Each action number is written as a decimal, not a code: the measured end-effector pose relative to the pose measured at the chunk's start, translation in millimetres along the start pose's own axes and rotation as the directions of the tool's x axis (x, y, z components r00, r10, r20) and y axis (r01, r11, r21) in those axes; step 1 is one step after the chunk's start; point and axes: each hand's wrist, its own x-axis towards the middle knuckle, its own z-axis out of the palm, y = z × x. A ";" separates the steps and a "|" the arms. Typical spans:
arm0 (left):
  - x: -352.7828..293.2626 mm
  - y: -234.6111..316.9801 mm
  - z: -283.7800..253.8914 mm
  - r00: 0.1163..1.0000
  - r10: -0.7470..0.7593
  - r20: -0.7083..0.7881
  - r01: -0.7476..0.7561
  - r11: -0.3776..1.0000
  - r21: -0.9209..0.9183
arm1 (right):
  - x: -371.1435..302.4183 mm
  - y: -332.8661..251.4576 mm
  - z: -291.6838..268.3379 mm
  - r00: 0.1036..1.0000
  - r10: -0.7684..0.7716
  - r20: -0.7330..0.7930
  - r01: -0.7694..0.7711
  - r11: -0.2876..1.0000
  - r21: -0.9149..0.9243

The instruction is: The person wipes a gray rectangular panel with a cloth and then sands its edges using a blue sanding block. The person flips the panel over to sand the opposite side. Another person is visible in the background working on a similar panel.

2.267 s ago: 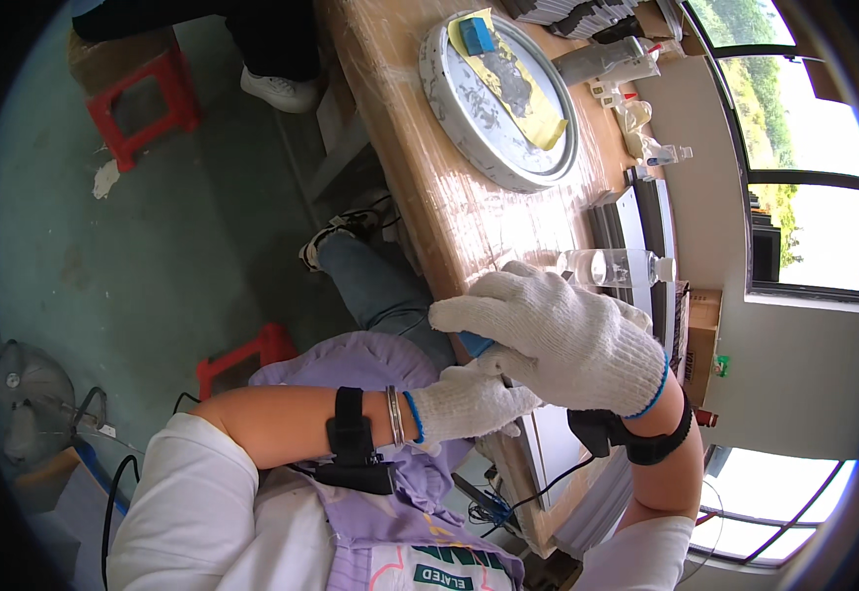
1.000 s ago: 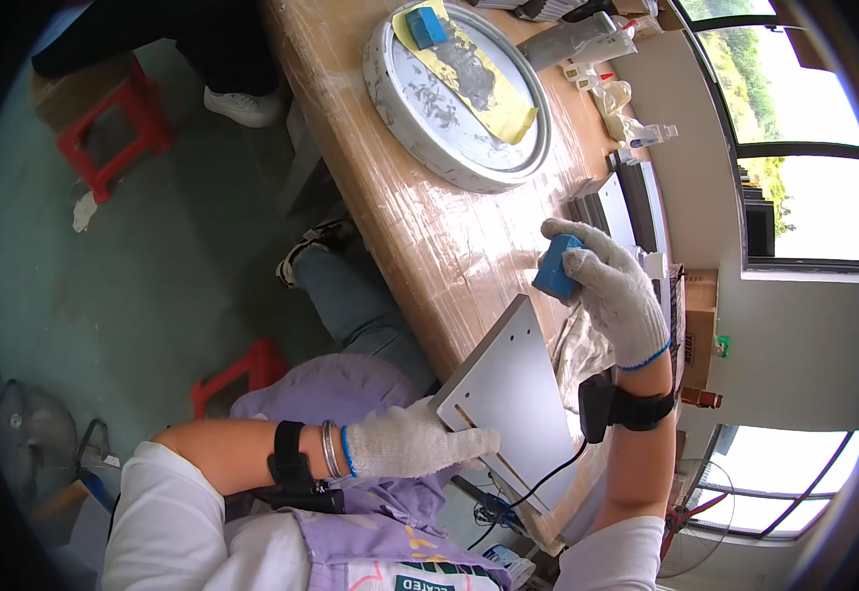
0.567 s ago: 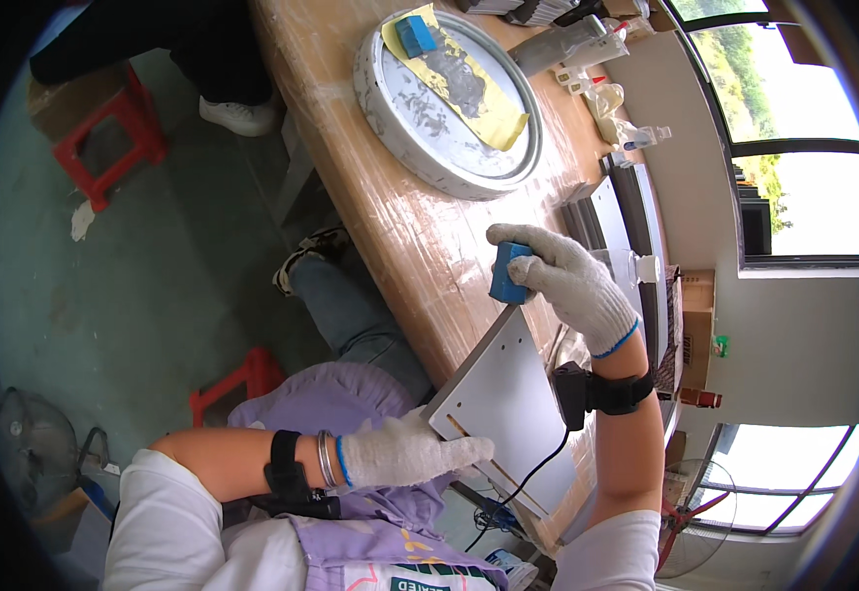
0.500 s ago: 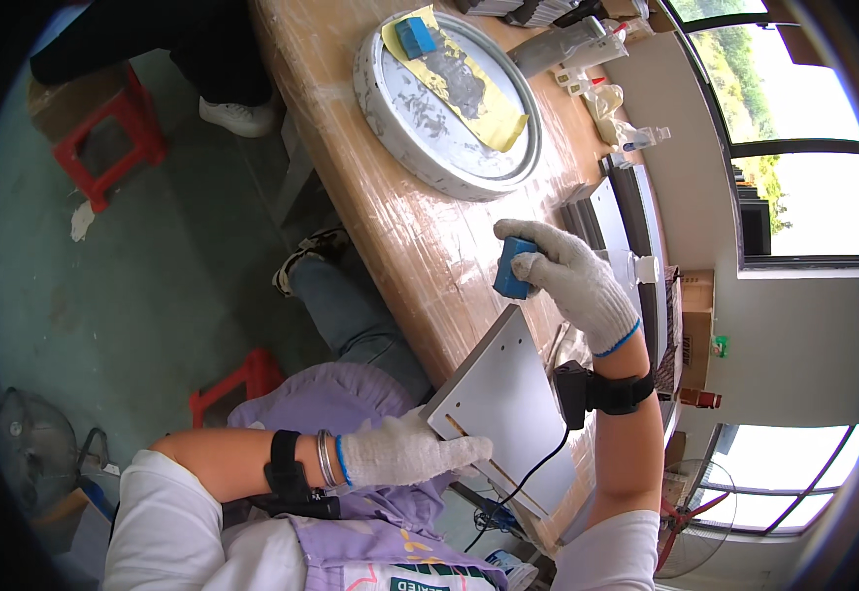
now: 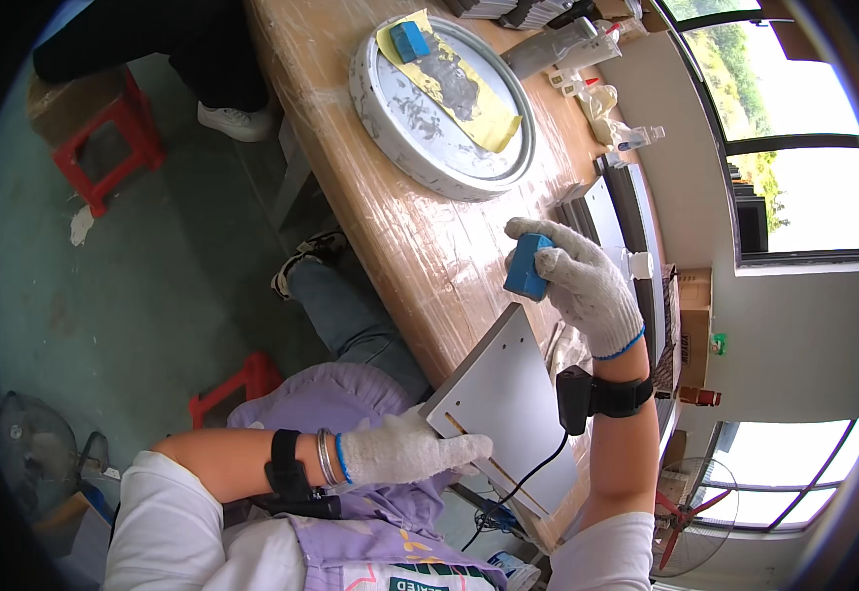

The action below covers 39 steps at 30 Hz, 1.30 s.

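Lifted clear of hole-dotted grey panel (image 5: pixel 516 394)

Clamping blue block (image 5: pixel 527 268) in gloved right hand (image 5: pixel 587 294), now just off the panel's far corner, seemingly touching there earlier; still gripping panel's left edge in gloved left hand (image 5: pixel 405 450).

**Layout of table and floor**

A disc (image 5: pixel 449 184) lies far on the table (image 5: pixel 400 231), bearing a strip (image 5: pixel 495 131); a block (image 5: pixel 410 42) rests on the strip's far end. Nearer, the left hand (image 5: pixel 405 449) holds a panel (image 5: pixel 513 394); the right hand (image 5: pixel 587 295) holds a second block (image 5: pixel 526 270). Stools (image 5: pixel 140 113) stand left, on the floor (image 5: pixel 193 236).
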 end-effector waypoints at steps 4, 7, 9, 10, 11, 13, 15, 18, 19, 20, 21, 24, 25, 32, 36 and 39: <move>0.6 -0.7 0.5 0.999 -0.029 -0.024 0.029 1.000 -0.003 | 1.7 -5.2 6.2 0.994 0.082 -0.074 -0.107 0.870 -0.481; 3.5 -7.4 -7.7 0.995 -0.070 -0.075 0.060 0.990 -0.124 | 1.7 3.1 13.6 0.959 -0.060 -0.277 -0.131 0.772 -0.621; 10.0 -22.0 -20.3 0.994 -0.032 -0.101 0.013 0.982 -0.186 | -1.1 17.1 12.1 0.949 -0.148 -0.277 -0.016 0.858 -0.513; 14.0 -29.3 -26.6 0.994 -0.019 -0.107 -0.004 0.977 -0.215 | -5.4 22.7 17.9 0.944 -0.176 -0.280 0.017 0.871 -0.491; 17.2 -34.1 -32.8 0.993 0.003 -0.118 -0.024 0.985 -0.173 | -9.1 28.1 24.3 0.937 -0.205 -0.282 0.051 0.882 -0.469; 22.5 -41.8 -44.4 0.989 0.048 -0.141 -0.060 0.995 -0.083 | -15.3 34.6 41.2 0.918 -0.314 -0.243 0.080 0.747 -0.660; 25.6 -50.2 -49.2 0.980 0.076 -0.183 -0.092 0.992 -0.081 | -13.0 45.1 46.3 0.904 -0.320 -0.284 0.027 0.705 -0.709; 28.7 -54.5 -54.4 0.973 0.101 -0.206 -0.112 0.993 -0.045 | -3.7 59.7 46.6 0.923 -0.316 -0.218 0.084 0.719 -0.690; 34.2 -61.8 -57.3 0.973 0.105 -0.205 -0.117 0.992 -0.048 | -1.0 65.2 46.6 0.919 -0.343 -0.194 0.100 0.679 -0.727; 37.6 -67.9 -59.3 0.973 0.108 -0.203 -0.121 0.991 -0.052 | 1.4 70.8 46.5 0.914 -0.369 -0.170 0.116 0.637 -0.762; 36.6 -64.6 -58.8 0.977 0.076 -0.197 -0.095 0.991 -0.090 | 3.4 75.0 46.7 0.908 -0.392 -0.145 0.130 0.594 -0.794; 34.2 -59.3 -58.1 0.981 0.011 -0.195 -0.042 0.987 -0.153 | -7.2 75.8 62.5 0.922 -0.382 -0.069 0.188 0.594 -0.782; 35.2 -62.3 -58.7 0.978 0.014 -0.210 -0.043 0.989 -0.139 | -12.2 74.9 69.5 0.920 -0.390 -0.015 0.237 0.588 -0.774; 27.0 -47.5 -52.5 0.973 0.016 -0.231 -0.042 0.993 -0.108 | 3.0 72.2 53.3 0.874 -0.465 -0.144 0.133 0.512 -0.848; 31.7 -58.0 -55.2 0.967 0.049 -0.252 -0.059 0.998 -0.033 | -15.6 72.9 76.6 0.914 -0.404 0.037 0.256 0.505 -0.824; 34.3 -64.6 -55.2 0.965 0.063 -0.255 -0.080 0.995 -0.057 | -17.7 69.8 78.1 0.904 -0.417 0.099 0.306 0.468 -0.829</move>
